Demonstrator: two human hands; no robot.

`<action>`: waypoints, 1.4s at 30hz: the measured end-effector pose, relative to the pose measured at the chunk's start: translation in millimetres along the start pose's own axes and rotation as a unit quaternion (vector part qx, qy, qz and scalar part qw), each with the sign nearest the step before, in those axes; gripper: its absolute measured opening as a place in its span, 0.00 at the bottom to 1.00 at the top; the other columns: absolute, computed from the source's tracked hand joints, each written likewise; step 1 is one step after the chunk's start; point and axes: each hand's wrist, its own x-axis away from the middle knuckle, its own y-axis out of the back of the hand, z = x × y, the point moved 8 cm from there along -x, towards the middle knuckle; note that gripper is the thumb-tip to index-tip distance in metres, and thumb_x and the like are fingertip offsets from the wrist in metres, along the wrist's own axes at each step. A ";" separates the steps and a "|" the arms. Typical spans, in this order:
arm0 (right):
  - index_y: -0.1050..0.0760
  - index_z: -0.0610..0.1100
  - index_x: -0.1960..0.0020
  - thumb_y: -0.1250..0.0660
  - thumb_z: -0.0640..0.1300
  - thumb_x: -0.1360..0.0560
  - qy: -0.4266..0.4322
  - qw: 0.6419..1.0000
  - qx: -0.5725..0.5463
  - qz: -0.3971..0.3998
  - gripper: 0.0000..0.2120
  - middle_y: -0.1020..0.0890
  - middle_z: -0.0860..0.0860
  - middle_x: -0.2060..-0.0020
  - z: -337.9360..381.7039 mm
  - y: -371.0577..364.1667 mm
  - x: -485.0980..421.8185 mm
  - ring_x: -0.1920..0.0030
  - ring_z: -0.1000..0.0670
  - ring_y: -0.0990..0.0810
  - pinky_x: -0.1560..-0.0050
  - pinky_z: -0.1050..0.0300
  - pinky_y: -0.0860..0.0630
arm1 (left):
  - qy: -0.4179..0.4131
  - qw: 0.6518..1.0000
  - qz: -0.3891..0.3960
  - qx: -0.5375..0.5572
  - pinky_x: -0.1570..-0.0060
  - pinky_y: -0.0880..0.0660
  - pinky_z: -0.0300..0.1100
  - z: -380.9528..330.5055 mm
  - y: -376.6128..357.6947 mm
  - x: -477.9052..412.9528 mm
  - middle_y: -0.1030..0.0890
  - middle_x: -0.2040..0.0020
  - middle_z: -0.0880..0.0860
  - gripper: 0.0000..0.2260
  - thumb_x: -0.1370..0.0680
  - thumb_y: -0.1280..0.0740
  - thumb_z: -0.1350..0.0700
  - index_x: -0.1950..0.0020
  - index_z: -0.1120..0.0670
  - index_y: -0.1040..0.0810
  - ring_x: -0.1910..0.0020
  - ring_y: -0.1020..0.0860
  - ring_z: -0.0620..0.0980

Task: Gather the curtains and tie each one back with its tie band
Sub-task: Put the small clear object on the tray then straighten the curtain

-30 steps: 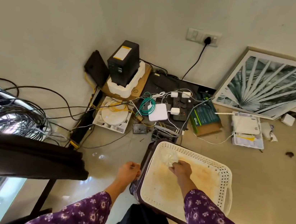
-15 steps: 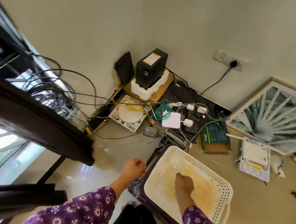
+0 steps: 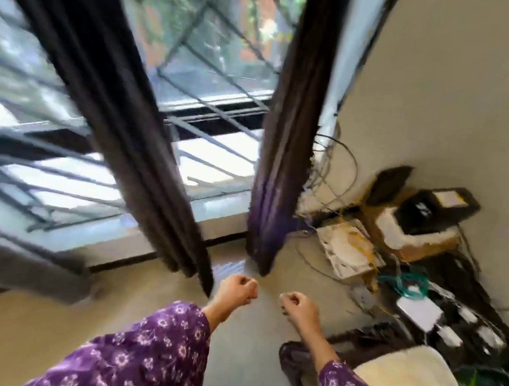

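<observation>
Fingers point(image 3: 247, 284) of left hand point(image 3: 235, 290) curled on nothing, right hand point(image 3: 297, 306) curled, hold unclear, near dark curtains point(image 3: 286, 138)

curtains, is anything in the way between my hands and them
Nothing visible is. The left hand is beside the middle curtain at its lower end, and the right hand is just below the right curtain, with only bare floor between. The cables and boxes sit off to the right.

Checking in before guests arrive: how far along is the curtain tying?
Done: nothing seen; no band shows round the left curtain or the right curtain, both hanging loose. In hand: left hand and right hand are curled before them, touching neither; blur hides any band. Left: gather and tie each.
</observation>
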 end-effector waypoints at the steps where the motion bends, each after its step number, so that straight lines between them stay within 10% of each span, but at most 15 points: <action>1: 0.23 0.47 0.65 0.31 0.46 0.27 0.003 1.000 -0.007 0.015 0.08 0.17 0.47 0.67 7.3 -13.7 -2.0 0.62 0.46 0.18 0.56 0.51 0.22 | -0.002 1.000 -0.003 0.001 0.64 0.28 0.39 6.5 19.1 5.6 0.24 0.68 0.48 0.12 0.22 0.39 0.58 0.66 0.52 0.24 0.64 0.24 0.47; 13: 0.24 0.44 0.63 0.33 0.47 0.24 0.097 0.959 0.049 0.260 0.10 0.20 0.49 0.69 191.1 -325.6 94.3 0.71 0.54 0.23 0.72 0.64 0.30 | 0.109 0.955 -0.233 0.150 0.75 0.32 0.33 197.3 346.8 93.0 0.26 0.70 0.51 0.12 0.22 0.40 0.62 0.65 0.55 0.27 0.71 0.27 0.45; 27: 0.20 0.41 0.62 0.32 0.50 0.29 0.100 0.949 0.102 0.282 0.12 0.16 0.49 0.70 331.3 -463.5 -39.8 0.70 0.55 0.20 0.60 0.57 0.23 | 0.188 0.932 -0.227 0.213 0.64 0.23 0.37 212.0 477.4 -51.6 0.20 0.64 0.51 0.08 0.23 0.38 0.59 0.63 0.53 0.25 0.67 0.21 0.44; 42: 0.23 0.43 0.66 0.33 0.44 0.25 0.041 0.964 0.106 0.240 0.12 0.21 0.50 0.73 279.1 -557.2 -249.7 0.71 0.52 0.24 0.68 0.61 0.29 | 0.255 0.930 -0.150 0.219 0.61 0.21 0.43 297.3 480.2 -317.3 0.22 0.76 0.48 0.07 0.31 0.34 0.54 0.68 0.55 0.24 0.69 0.22 0.50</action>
